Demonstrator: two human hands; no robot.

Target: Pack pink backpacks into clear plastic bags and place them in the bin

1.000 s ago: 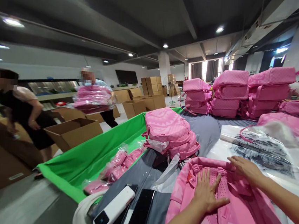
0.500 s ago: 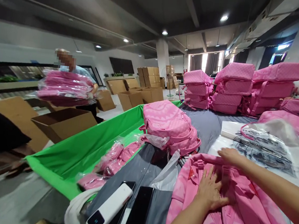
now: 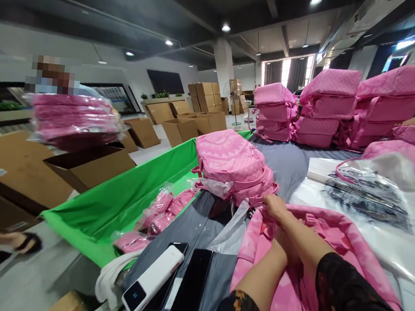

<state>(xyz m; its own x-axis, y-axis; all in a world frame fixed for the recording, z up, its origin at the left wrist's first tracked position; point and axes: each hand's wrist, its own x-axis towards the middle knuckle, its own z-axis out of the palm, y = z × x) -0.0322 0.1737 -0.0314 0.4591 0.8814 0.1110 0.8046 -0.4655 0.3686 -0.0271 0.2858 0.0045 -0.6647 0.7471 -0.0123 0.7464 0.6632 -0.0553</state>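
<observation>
1. Across the lower right of the frame lies the pink backpack (image 3: 334, 246) on the grey table (image 3: 286, 173).
2. Lower centre: a white power bank (image 3: 153, 280) beside a black phone (image 3: 190, 293).
3. At centre, the right hand (image 3: 275, 207) curls its fingers onto the backpack's top edge.
4. Just below, the left hand (image 3: 285, 247) is mostly hidden; grip unclear.
</observation>
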